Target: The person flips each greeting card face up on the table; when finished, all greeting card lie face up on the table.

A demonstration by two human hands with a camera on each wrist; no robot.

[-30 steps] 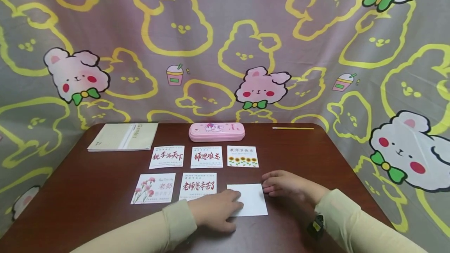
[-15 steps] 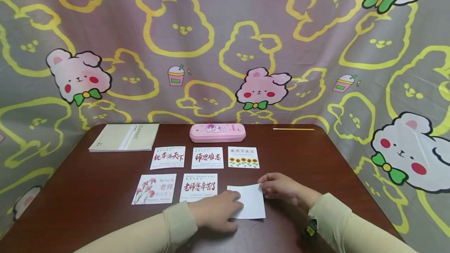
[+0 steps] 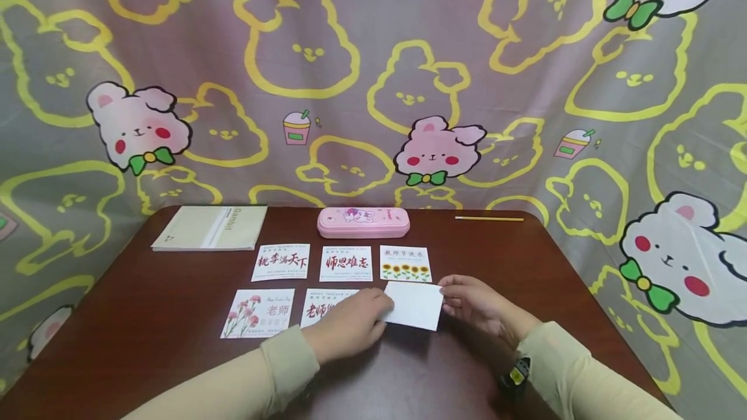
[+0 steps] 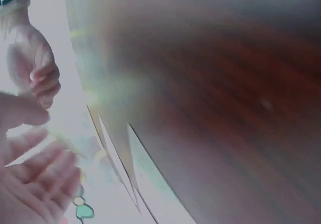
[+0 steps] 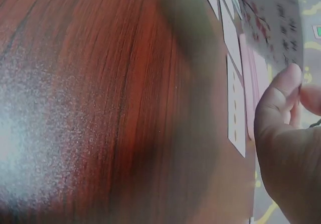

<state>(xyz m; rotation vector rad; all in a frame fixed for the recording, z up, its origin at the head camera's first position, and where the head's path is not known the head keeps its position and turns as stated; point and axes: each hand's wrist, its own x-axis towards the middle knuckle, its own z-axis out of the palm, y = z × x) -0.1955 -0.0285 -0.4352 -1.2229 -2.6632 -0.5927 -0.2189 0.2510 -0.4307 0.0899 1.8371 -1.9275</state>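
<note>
A square card (image 3: 413, 306), blank white on the side facing the head camera, is tilted up off the table. My right hand (image 3: 475, 306) pinches its right edge between thumb and fingers. In the right wrist view, the printed underside of the card (image 5: 271, 20) shows a reddish pattern and dark characters. My left hand (image 3: 350, 324) is at the card's left edge, fingertips overlapping it in the head view. The left wrist view has the left hand (image 4: 37, 174) with its thumb apart from fairly straight fingers; the card cannot be made out there in the glare.
Carnation card (image 3: 258, 313) and a red-lettered card (image 3: 318, 306), partly behind the left hand, lie in the near row. Behind lie two more lettered cards (image 3: 281, 262) (image 3: 345, 263) and a sunflower card (image 3: 405, 264). Farther back are notebooks (image 3: 210, 227), a pink pencil case (image 3: 363, 223) and a pencil (image 3: 489, 218).
The blank-sided card lay flat one second ago; its right edge was then taken by my right hand. It has since risen and tilted, both hands moving slightly away from me.
</note>
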